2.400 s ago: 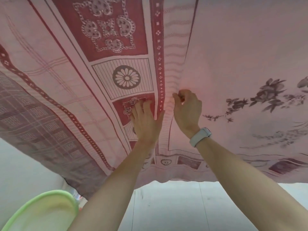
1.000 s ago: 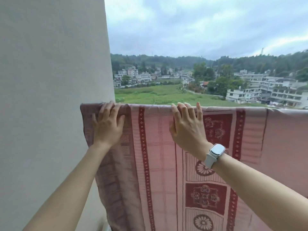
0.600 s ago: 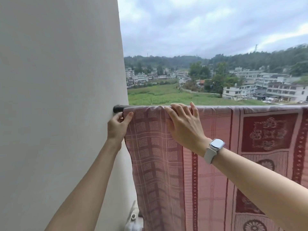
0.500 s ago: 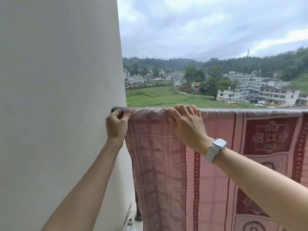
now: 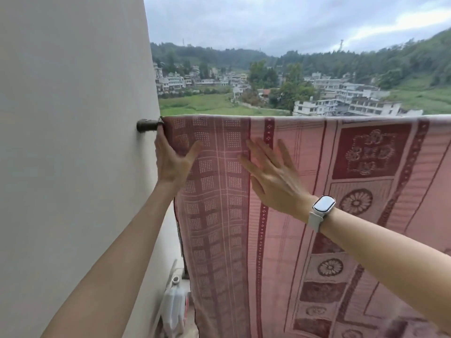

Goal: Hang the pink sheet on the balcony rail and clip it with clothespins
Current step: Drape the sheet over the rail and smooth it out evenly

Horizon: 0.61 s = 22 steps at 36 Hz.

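Note:
The pink sheet (image 5: 317, 215), patterned with dark red squares and flowers, hangs draped over the balcony rail and fills the right side of the view. Only the rail's dark end (image 5: 146, 125) shows, where it meets the wall. My left hand (image 5: 172, 159) rests at the sheet's left edge just below the rail, thumb spread across the cloth and fingers at the edge; whether it grips the edge is unclear. My right hand (image 5: 273, 178), with a white watch on the wrist, is flat and open against the cloth, fingers apart. No clothespins are in view.
A plain white wall (image 5: 73, 142) stands close on the left. A white plastic jug (image 5: 174, 306) sits on the floor at the wall's foot, beside the sheet's lower edge. Beyond the rail lie fields, buildings and hills.
Both hands have come down off the top of the rail. The right hand now lies flat on the hanging cloth; the left has slid down the sheet's left edge.

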### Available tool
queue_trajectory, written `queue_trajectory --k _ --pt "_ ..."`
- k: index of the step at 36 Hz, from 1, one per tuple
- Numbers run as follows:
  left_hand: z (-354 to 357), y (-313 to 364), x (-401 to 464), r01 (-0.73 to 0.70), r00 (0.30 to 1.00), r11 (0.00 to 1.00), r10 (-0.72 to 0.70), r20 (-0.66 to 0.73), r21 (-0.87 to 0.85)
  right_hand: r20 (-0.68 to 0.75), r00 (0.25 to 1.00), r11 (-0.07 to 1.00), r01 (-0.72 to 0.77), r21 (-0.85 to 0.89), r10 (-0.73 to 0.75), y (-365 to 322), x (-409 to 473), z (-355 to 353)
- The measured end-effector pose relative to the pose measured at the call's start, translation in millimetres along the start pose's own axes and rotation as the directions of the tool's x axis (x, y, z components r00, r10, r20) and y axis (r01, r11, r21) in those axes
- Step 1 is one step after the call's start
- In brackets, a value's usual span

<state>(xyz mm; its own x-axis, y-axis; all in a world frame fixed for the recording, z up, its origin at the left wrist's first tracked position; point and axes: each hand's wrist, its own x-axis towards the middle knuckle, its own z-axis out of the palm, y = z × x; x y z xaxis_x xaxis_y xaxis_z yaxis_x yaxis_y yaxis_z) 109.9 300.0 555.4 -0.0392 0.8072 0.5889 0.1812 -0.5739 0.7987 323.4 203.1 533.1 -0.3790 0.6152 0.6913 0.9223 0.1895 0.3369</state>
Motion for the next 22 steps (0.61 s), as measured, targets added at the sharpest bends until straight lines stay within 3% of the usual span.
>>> queue_trajectory --k 2,4,7,9,11,15,17,20,22 --pt "6 -7 -10 0.153 0.988 0.959 -0.140 0.071 -0.240 0.178 0.983 0.999 -0.048 -0.022 0.051 -8 -24 12" --pt "6 -22 -24 0.245 0.970 0.929 -0.234 0.072 -0.277 0.391 0.917 0.995 -0.101 0.021 0.085 -20 -58 32" --pt "4 -54 -51 0.317 0.948 0.903 -0.306 0.085 -0.289 0.746 0.665 0.967 -0.175 0.184 -0.022 -45 -113 63" --pt "1 -74 -69 0.375 0.927 0.893 -0.358 0.112 -0.250 0.817 0.568 0.941 -0.216 0.259 -0.095 -63 -135 74" --pt "-4 -93 -87 0.417 0.908 0.885 -0.397 0.130 -0.208 0.783 0.615 0.921 -0.242 0.304 -0.097 -77 -139 81" --pt "-7 -123 -126 0.484 0.854 0.870 -0.447 0.268 -0.091 0.588 0.806 0.891 -0.214 0.400 -0.071 -98 -120 85" --pt "-8 -136 -142 0.513 0.828 0.857 -0.478 0.294 -0.050 0.504 0.864 0.875 -0.225 0.428 -0.024 -106 -109 86" --pt "-18 -154 -155 0.533 0.835 0.846 -0.528 0.157 0.011 0.452 0.892 0.877 -0.220 0.428 0.003 -117 -101 90" --pt "-31 -160 -158 0.486 0.872 0.873 -0.487 0.045 0.035 0.432 0.901 0.917 -0.135 0.375 -0.044 -122 -103 94"
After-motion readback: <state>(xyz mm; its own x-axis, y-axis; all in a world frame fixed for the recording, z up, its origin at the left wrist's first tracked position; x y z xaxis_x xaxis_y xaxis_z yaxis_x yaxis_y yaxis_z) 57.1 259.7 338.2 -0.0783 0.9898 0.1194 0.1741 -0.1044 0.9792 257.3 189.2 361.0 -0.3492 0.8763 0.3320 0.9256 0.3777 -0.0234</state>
